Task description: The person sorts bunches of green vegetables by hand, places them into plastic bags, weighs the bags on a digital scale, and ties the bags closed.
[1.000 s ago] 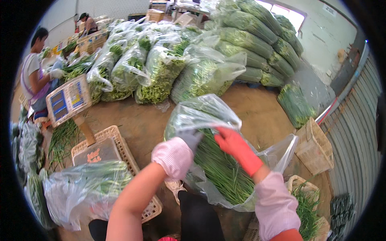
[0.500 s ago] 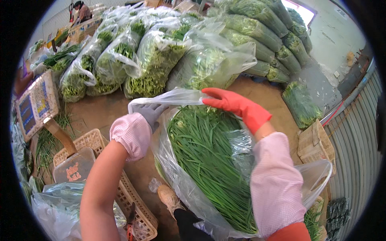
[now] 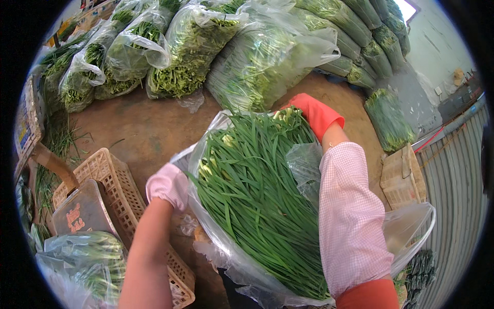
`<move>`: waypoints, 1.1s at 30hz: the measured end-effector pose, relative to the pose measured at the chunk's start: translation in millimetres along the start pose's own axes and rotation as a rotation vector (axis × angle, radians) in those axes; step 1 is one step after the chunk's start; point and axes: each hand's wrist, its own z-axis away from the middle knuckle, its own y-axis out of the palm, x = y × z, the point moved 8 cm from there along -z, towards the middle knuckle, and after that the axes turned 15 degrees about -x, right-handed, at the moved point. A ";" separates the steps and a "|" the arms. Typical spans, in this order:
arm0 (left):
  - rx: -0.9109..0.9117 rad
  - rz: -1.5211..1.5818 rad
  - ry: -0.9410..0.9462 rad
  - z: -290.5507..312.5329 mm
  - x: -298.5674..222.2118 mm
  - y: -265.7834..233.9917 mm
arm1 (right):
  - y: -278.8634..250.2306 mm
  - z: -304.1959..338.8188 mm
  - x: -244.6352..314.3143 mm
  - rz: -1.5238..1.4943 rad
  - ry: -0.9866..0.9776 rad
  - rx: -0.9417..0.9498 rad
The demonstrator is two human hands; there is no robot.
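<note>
A large clear plastic bag lies before me, filled with long green garlic chives, their pale cut ends at the far side. My right hand, in a red rubber glove, is at the bag's far right edge by the pale ends; its fingers are hidden behind the chives. My left hand is at the bag's far left edge, below a pink cuff. Most of it is out of sight, and its fingers do not show. A loose piece of clear film lies on the chives beside my right forearm.
Bags of greens line the far side, with stacked long bags behind. At left stand a plastic crate, a scale and another bagged bundle. A crate sits near the corrugated wall at right.
Both hands have come down from the bag's raised, stretched mouth to its far edges. The left moved nearer me; the right now reaches behind the chives' ends. The view has tilted down.
</note>
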 end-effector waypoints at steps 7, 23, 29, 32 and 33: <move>0.265 -0.286 0.259 55.4 -14.7 -1.4 | -80.4 111.3 -45.3 -0.998 0.612 -0.109; -0.809 0.682 0.692 161.0 -110.5 -174.0 | -163.7 275.3 -102.5 -0.513 0.442 -0.466; -0.604 0.555 0.980 190.8 -212.1 -134.0 | -214.7 317.3 18.6 -0.760 -0.136 -0.726; -0.594 0.404 1.009 192.6 -269.5 -96.7 | -177.4 345.2 57.0 -0.845 -0.184 -0.468; -0.537 0.274 1.057 192.8 -285.7 -79.8 | -155.9 342.7 51.2 -0.790 -0.025 -0.378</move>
